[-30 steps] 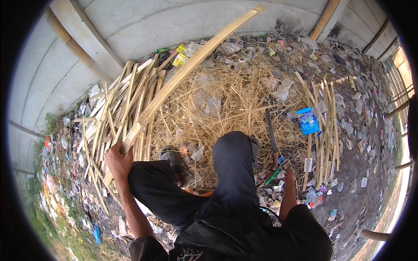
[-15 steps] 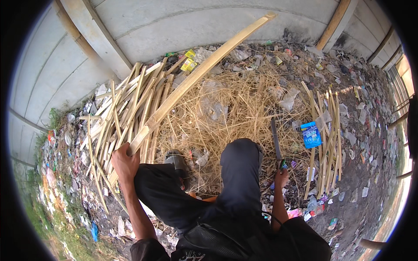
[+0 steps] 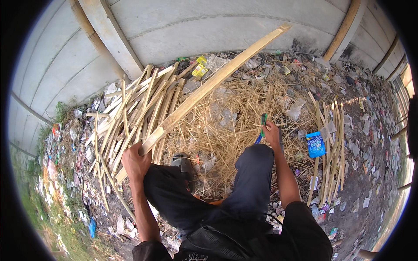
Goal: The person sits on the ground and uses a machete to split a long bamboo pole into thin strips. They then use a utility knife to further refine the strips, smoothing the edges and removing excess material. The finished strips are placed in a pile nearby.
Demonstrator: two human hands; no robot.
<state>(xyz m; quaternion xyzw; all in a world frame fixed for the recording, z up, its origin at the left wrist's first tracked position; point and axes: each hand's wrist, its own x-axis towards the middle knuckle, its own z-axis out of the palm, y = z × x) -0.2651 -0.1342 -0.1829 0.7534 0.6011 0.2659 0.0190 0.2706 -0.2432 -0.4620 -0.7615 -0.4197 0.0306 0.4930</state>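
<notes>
My left hand (image 3: 136, 161) is closed round the near end of a long split bamboo slat (image 3: 196, 98), which slants up and away to the right. Pale, bare wood shows along its face. Closed too, my right hand (image 3: 271, 134) is raised above my right knee, gripping a small tool with green and blue parts (image 3: 264, 118). Its exact kind I cannot make out. A dark narrow blade (image 3: 281, 139) shows just right of that hand, partly hidden by it; whether it joins the tool is unclear.
A heap of bamboo slats (image 3: 143, 98) lies at left, a smaller bundle (image 3: 333, 152) at right. Straw-like shavings (image 3: 244, 100) cover the ground between them. A blue packet (image 3: 315, 144) rests by the bundle. Behind stands a grey panel wall (image 3: 217, 26); litter surrounds everything.
My right hand has moved up and forward from beside my right leg, bringing the green and blue tool above the knee. My left hand keeps its hold on the slat. The view has shifted slightly.
</notes>
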